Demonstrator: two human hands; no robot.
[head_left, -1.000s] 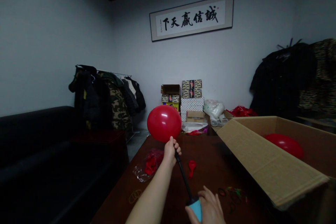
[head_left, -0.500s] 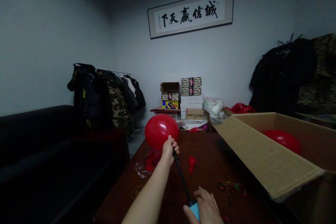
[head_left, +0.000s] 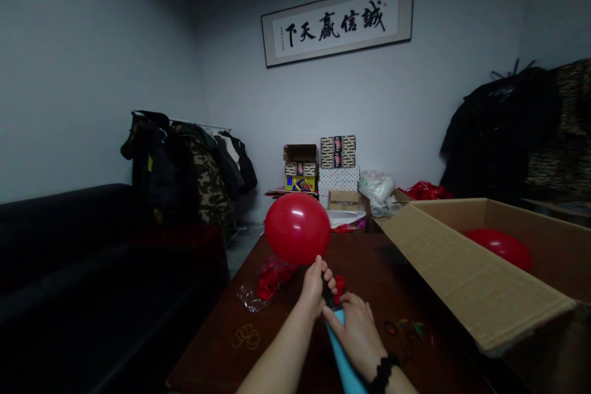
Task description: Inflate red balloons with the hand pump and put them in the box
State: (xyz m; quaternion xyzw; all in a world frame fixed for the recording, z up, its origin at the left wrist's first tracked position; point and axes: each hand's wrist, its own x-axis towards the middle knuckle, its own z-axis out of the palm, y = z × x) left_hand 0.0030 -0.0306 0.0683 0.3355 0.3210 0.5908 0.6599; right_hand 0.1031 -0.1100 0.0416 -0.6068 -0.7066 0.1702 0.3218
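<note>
the left hand (head_left: 315,283) is closed around the neck of a red balloon (head_left: 297,228), pinching it onto the black tip of a light blue hand pump (head_left: 342,362) above the dark wooden table (head_left: 369,271). the right hand (head_left: 355,335) grips the pump's blue barrel just below, a black band on its wrist. a framed scroll (head_left: 337,20) on the wall carries five black brush characters, 下天赢信誠. an open cardboard box (head_left: 466,277) at right holds another inflated balloon (head_left: 499,247).

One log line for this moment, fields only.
left hand: pinching balloon neck on pump tip | right hand: gripping blue pump | box: open, red balloon inside | table: rubber bands
</note>
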